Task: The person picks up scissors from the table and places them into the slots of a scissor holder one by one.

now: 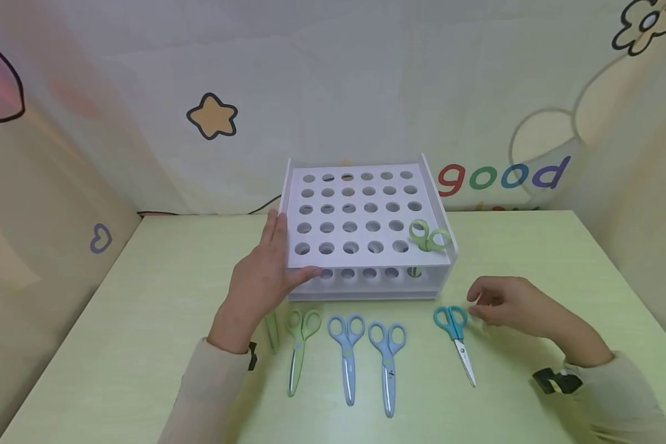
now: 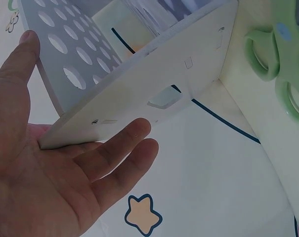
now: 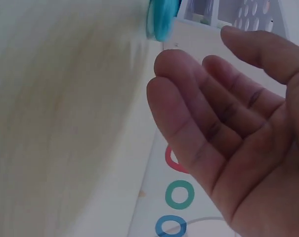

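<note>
A white rack (image 1: 361,237) with rows of round holes stands mid-table. My left hand (image 1: 261,271) rests against its left side, with fairly straight fingers along the outer panel and the thumb across the front edge. Green scissors (image 1: 430,237) stand handles up in the rack's front right hole. My right hand (image 1: 507,305), fingers loosely bent and holding nothing, hovers just right of the teal-handled scissors (image 1: 455,324), which lie on the table. In the right wrist view, the teal handle (image 3: 161,19) appears beyond the fingertips, apart from them.
In front of the rack lie green scissors (image 1: 296,354), blue scissors (image 1: 348,361) and a second blue pair (image 1: 388,367). Another green pair (image 1: 272,332) is partly hidden by the left wrist. A printed curtain (image 1: 333,92) hangs behind the table (image 1: 161,308).
</note>
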